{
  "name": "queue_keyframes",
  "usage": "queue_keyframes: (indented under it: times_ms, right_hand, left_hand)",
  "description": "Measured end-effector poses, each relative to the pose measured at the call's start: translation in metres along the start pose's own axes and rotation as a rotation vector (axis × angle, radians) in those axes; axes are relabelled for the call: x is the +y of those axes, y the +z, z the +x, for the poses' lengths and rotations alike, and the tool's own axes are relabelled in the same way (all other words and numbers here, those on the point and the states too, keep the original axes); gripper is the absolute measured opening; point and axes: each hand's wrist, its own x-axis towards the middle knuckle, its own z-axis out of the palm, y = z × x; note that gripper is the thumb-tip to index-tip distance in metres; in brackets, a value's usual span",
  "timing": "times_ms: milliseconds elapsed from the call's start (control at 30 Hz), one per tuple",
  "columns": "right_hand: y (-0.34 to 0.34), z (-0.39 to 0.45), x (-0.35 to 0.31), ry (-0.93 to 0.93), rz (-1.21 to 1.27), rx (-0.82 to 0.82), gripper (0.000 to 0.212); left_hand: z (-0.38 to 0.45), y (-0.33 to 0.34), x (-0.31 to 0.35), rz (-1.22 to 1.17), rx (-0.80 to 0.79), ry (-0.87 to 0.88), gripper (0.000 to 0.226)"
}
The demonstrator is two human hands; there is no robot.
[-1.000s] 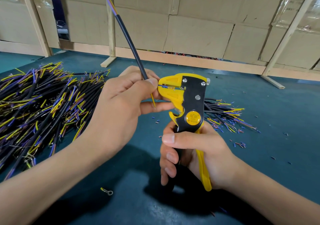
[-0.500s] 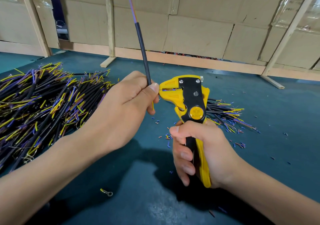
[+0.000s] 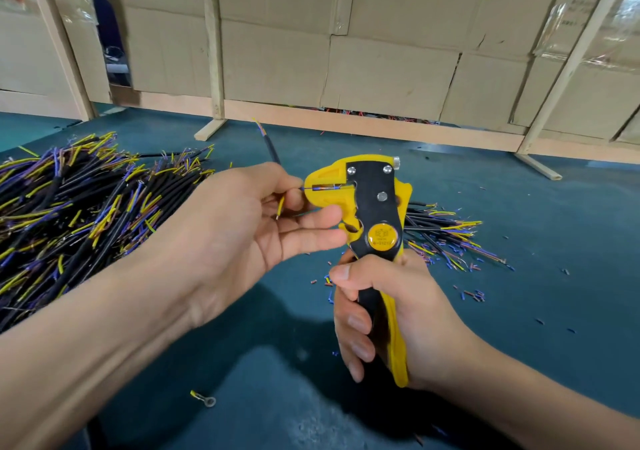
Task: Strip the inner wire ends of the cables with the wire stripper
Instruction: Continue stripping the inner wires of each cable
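Note:
My right hand [image 3: 391, 314] grips the handles of a yellow and black wire stripper [image 3: 372, 207], held upright over the teal table. My left hand [image 3: 242, 228] pinches a black cable [image 3: 272, 150] between thumb and forefinger; the cable points away from me, low over the table. One thin inner wire [image 3: 320, 188] of that cable lies in the stripper's jaw slot. A yellow inner wire [image 3: 280, 206] hangs loose beside my fingers.
A big heap of black cables with yellow and purple ends [image 3: 69, 207] fills the left of the table. A smaller pile [image 3: 446, 235] lies behind the stripper. Bits of cut insulation [image 3: 472, 294] are scattered right. A ring terminal [image 3: 204, 399] lies near me. Cardboard panels [image 3: 381, 69] stand behind.
The cable has swung down from nearly upright to lying low, pointing away. My left hand moved closer to the stripper and an inner wire now sits in the jaws.

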Motion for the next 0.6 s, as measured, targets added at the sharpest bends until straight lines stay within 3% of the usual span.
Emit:
queue_keyframes:
  times_ms: [67,200,233,400,600]
  right_hand:
    - [0.003,-0.001,0.001,-0.001,-0.04,0.05,0.023]
    - [0.008,-0.002,0.002,0.016,-0.089,0.13,0.023]
    - [0.008,-0.002,0.002,0.02,-0.078,0.13,0.023]
    - [0.007,-0.001,0.001,0.04,-0.023,0.099,0.023]
    - [0.001,0.0,-0.002,0.078,0.038,0.021,0.022]
  left_hand:
    - [0.001,-0.004,0.001,0.164,0.044,0.046,0.022]
    - [0.004,-0.012,-0.004,0.826,0.267,0.359,0.036]
    - [0.005,-0.011,-0.005,0.824,0.28,0.365,0.034]
    - [0.006,-0.005,-0.008,0.331,0.237,0.296,0.048]
    - [0.001,-0.003,-0.006,0.169,0.14,0.255,0.044]
